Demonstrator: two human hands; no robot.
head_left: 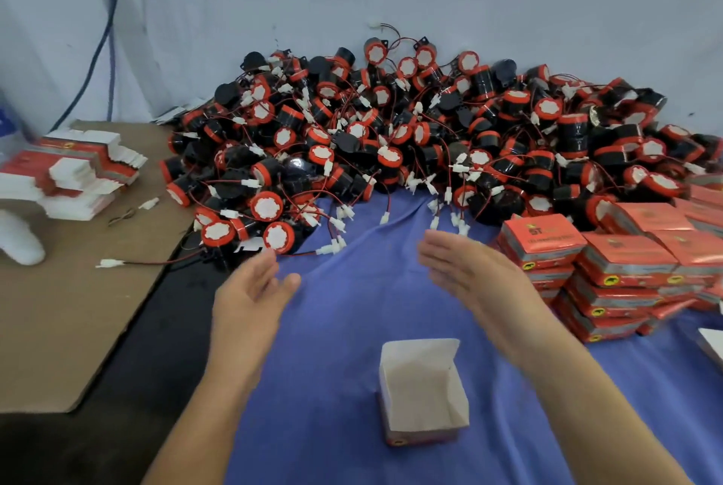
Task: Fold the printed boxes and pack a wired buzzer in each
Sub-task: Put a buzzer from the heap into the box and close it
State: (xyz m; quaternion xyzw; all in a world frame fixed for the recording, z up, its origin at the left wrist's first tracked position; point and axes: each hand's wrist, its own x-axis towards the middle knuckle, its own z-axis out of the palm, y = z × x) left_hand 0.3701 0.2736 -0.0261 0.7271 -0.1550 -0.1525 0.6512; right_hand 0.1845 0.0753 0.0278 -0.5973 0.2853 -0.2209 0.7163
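Blue cloth (344, 332) spread wide, and the open box (422, 390) sits just behind both hands, left hand (254, 289) and right hand (465, 269) flat-fingered and empty, poised at the buzzer heap (391, 132) just ahead, probably light, hard drums, best pinched by the body, not the tangly wires (164, 261).

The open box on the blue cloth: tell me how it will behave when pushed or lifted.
The open box looks like thin folded card and stands empty, so it is probably very light and may slide at a nudge. Its raised flaps look floppy; a hard grip would likely dent the walls.
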